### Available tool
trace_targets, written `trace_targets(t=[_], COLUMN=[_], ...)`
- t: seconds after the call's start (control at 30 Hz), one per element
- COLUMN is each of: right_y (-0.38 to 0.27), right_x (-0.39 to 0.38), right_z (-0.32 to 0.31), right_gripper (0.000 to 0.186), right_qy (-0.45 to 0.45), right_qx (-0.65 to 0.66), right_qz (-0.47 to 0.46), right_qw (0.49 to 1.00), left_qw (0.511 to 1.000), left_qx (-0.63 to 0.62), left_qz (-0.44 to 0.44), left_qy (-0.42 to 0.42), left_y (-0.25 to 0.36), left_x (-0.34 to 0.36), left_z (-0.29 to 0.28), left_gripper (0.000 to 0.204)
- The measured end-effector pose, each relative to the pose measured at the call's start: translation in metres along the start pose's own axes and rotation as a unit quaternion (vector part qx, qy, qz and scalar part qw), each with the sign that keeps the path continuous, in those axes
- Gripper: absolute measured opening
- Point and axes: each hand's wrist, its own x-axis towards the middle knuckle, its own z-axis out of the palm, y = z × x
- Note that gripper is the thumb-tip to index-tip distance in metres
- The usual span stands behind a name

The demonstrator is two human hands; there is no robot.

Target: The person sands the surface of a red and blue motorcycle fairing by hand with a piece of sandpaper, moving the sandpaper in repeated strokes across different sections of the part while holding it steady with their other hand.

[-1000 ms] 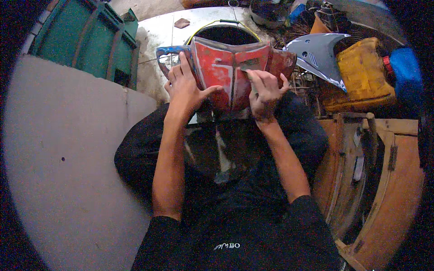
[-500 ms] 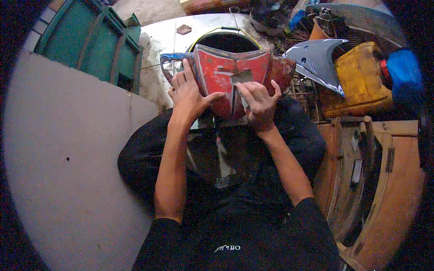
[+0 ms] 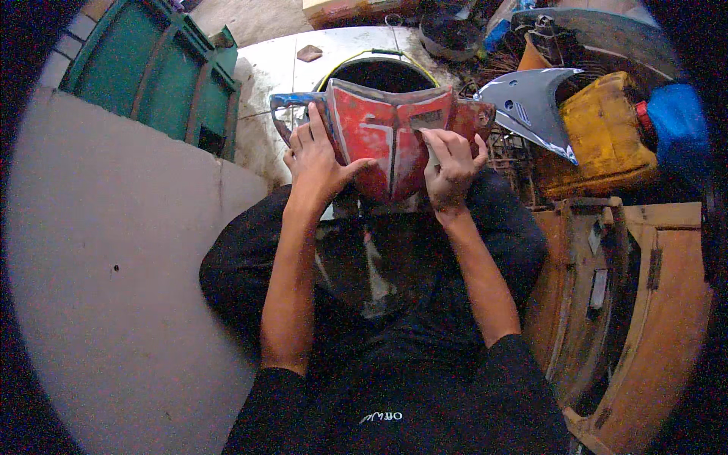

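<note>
A worn red motorcycle fairing panel (image 3: 368, 155) with grey scraped patches and blue and brown side wings sits in front of me, across the near side of a black bucket (image 3: 379, 73). My left hand (image 3: 312, 159) lies on its left side, index finger stretched up and thumb spread over the red face. On the right half, my right hand (image 3: 451, 167) has its fingers bent together over a small greyish-brown piece of sandpaper (image 3: 429, 119), pressed to the panel. Part of that piece is hidden beneath the fingers and palm.
Right of the panel lie a grey plastic fairing (image 3: 523, 102), a yellow jerrycan (image 3: 607, 136) and a blue container (image 3: 675, 125). Wooden furniture (image 3: 675, 288) stands at lower right. A pale low wall (image 3: 129, 250) and green metal panels (image 3: 121, 64) border the left.
My right hand has slid up and right across the panel with the sandpaper. My left hand keeps its place on the left side.
</note>
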Motion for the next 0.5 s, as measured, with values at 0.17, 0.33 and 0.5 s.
trace_targets(t=[0.17, 0.33, 0.5], right_y=[-0.0051, -0.0044, -0.0029], right_x=[-0.005, -0.0036, -0.0089], right_z=[0.0006, -0.0024, -0.0015], right_gripper=[0.034, 0.034, 0.039], right_qy=[-0.025, -0.045, -0.055], right_qx=[0.026, 0.021, 0.028], right_qz=[-0.072, -0.089, -0.117], right_qw=[0.997, 0.995, 0.991], left_qw=[1.0, 1.0, 1.0], left_qx=[0.001, 0.003, 0.005], left_qz=[-0.012, -0.009, -0.01], left_qy=[-0.021, -0.017, -0.006], left_y=[0.0017, 0.004, 0.0073], left_x=[0.0004, 0.0004, -0.0027], left_z=[-0.0047, -0.0058, -0.0021], left_gripper=[0.139, 0.139, 0.139])
